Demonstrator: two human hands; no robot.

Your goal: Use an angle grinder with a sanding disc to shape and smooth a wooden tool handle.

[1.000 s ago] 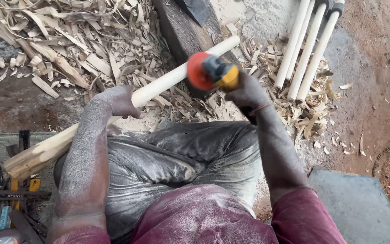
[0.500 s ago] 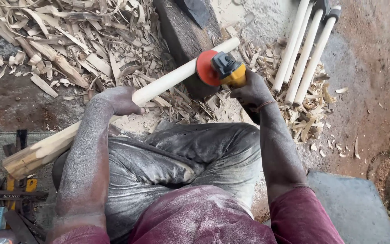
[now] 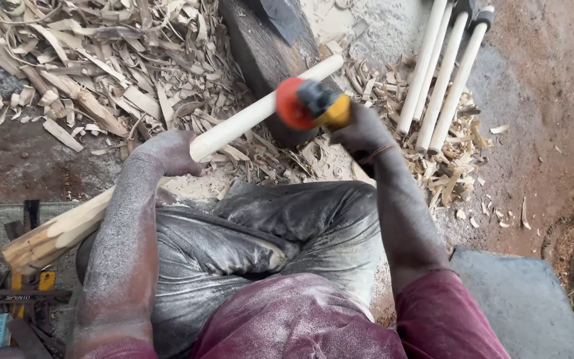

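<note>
- Pale wood: a long round pole (image 3: 247,116) lies aslant over the person's lap, its long axis running from the rough, split butt at the lower left, near the knee, up to the smooth end resting on a dark wooden block (image 3: 267,60) at the top centre of the ground.
- Left hand (image 3: 167,151) is wrapped shut around the pole about midway along it, knuckles up, dusted grey.
- Right hand (image 3: 360,133) is clamped on a power sander (image 3: 313,105) with a yellow body and an orange-red disc; the disc sits against the pole just above the left hand, toward the block end.
- So the tool lies up and to the right of the holding hand, along the pole's own axis; the right hand is the nearer to the smooth end.
- Wood shavings (image 3: 88,66) cover the ground at upper left and around the block.
- Three finished pale poles (image 3: 443,80) lean side by side at upper right, apart from the hands.
- Metal tools (image 3: 8,292) lie at the lower left edge.
</note>
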